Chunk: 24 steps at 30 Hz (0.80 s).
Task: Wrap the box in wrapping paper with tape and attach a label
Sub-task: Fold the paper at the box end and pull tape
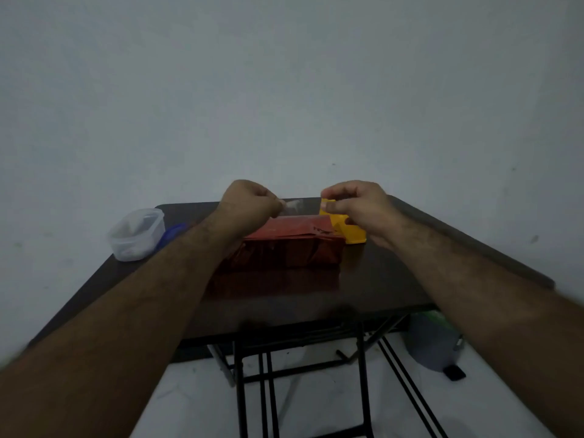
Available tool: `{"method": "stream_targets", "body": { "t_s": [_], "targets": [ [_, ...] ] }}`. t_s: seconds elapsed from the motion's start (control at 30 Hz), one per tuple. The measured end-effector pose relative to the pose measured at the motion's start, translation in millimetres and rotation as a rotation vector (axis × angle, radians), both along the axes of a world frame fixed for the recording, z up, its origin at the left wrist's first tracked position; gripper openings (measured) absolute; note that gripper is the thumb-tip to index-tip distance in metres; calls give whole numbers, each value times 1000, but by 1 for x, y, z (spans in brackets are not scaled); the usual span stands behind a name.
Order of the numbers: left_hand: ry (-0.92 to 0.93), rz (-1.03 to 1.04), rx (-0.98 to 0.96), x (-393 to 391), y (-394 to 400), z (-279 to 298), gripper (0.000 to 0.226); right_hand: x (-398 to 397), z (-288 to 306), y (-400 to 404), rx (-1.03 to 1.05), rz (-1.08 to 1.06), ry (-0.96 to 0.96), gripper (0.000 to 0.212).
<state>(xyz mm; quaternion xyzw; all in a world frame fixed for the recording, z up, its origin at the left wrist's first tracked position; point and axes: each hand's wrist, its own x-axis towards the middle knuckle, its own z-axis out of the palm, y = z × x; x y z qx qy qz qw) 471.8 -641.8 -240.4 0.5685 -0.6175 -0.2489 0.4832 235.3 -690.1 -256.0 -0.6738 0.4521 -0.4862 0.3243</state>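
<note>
A box wrapped in red paper (284, 251) lies in the middle of the dark table (379, 279). Just behind its right end stands a yellow tape dispenser (350, 230). My right hand (354, 207) grips the dispenser's top with curled fingers. A clear strip of tape (300, 207) stretches leftward from the dispenser above the box. My left hand (249, 205) pinches the strip's free end between thumb and fingers.
A translucent plastic tub (137, 233) sits at the table's left edge, with a blue object (172, 233) beside it. The table's black folding legs (252, 374) show below. On the floor to the right stands a grey container (433, 343). A plain wall is behind.
</note>
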Motion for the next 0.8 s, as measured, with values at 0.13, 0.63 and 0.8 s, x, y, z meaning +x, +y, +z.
{"method": "stream_targets", "body": {
  "t_s": [0.13, 0.63, 0.8],
  "targets": [
    [104, -69, 124, 9, -8, -4, 8, -6, -47, -16, -493, -12, 496, 44],
    [129, -133, 321, 0, -36, -7, 7, 0, -109, -35, -806, -128, 486, 34],
    [4, -114, 391, -18, -44, 1, 4, -2, -111, -33, -807, -137, 413, 32]
  ]
}}
